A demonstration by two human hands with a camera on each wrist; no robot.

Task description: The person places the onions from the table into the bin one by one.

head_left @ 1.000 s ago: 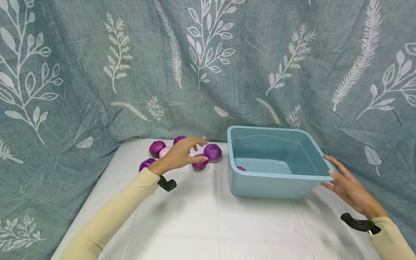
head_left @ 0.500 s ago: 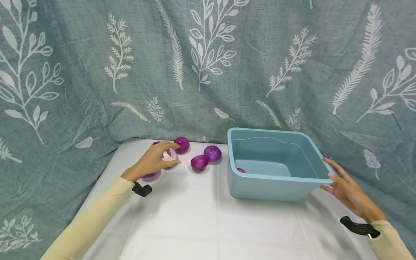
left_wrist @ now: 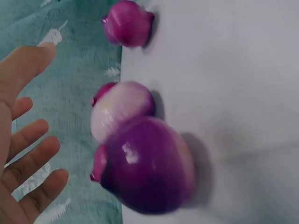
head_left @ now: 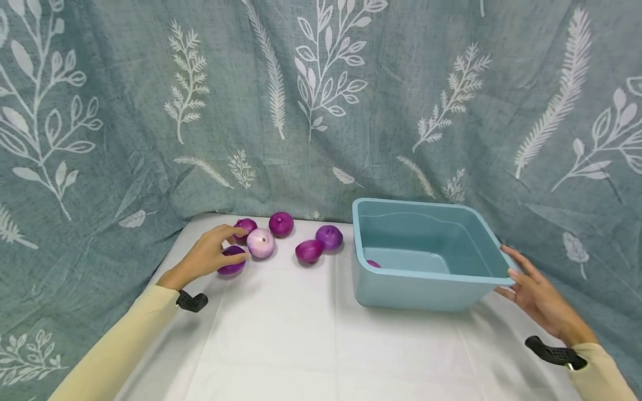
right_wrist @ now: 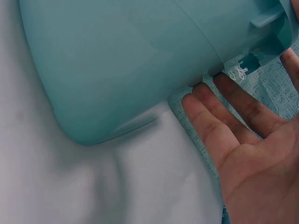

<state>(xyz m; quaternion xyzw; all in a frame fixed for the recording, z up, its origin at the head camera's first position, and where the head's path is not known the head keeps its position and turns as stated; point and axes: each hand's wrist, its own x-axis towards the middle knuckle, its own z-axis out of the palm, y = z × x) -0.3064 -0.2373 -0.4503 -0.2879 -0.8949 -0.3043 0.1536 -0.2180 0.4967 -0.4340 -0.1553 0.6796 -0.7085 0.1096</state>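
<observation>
Glossy round purple onion (head_left: 230, 270), leftmost, seemingly at the reaching step and next calling for grasp: left hand (head_left: 203, 254) spread beside it, right hand (head_left: 544, 301) spread against blue rectangular plastic tub (head_left: 416, 292).

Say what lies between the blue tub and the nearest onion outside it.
A bare strip of white surface separates the purple onion from the blue tub, in the head view.

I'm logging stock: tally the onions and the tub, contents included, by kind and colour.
Blue tub: 1
Magenta thing in the tub, mostly hidden: 1
Pale onion: 1
Purple or magenta onions outside the tub: 5
Total in view: 8
</observation>
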